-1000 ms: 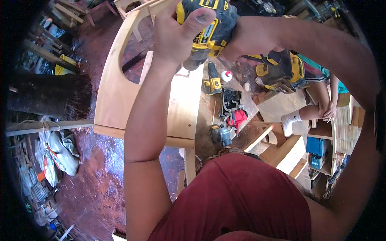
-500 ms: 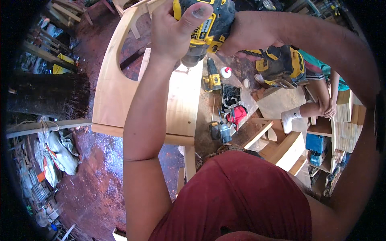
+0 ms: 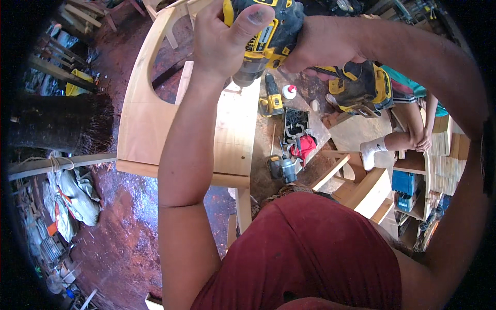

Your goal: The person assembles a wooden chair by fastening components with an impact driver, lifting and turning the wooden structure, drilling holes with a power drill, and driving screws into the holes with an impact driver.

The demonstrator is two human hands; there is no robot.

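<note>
A yellow and black cordless drill [image 3: 267,39] is held up at the top of the view, over a pale wooden furniture piece [image 3: 235,139]. My left hand [image 3: 219,49] is closed around the front of the drill's body, thumb laid along its top. Behind it, my right hand [image 3: 328,44] wraps the handle, with the big battery [image 3: 364,88] sticking out beyond it to the right. The drill's chuck [image 3: 247,75] points down at the wood; whether a bit touches the surface I cannot tell. The wooden piece has a curved outer edge and a large rounded cut-out.
Right of the wood lie a second yellow drill [image 3: 272,98], a white bottle [image 3: 289,92], a tray of screws [image 3: 296,121], a red pouch [image 3: 304,146] and another drill [image 3: 282,168]. A seated person's leg [image 3: 400,140] and a wooden frame [image 3: 361,191] are farther right. A beam [image 3: 67,164] extends left.
Both hands keep the same grip on the drill. The wooden piece and the surroundings have shifted only very slightly in the view.
</note>
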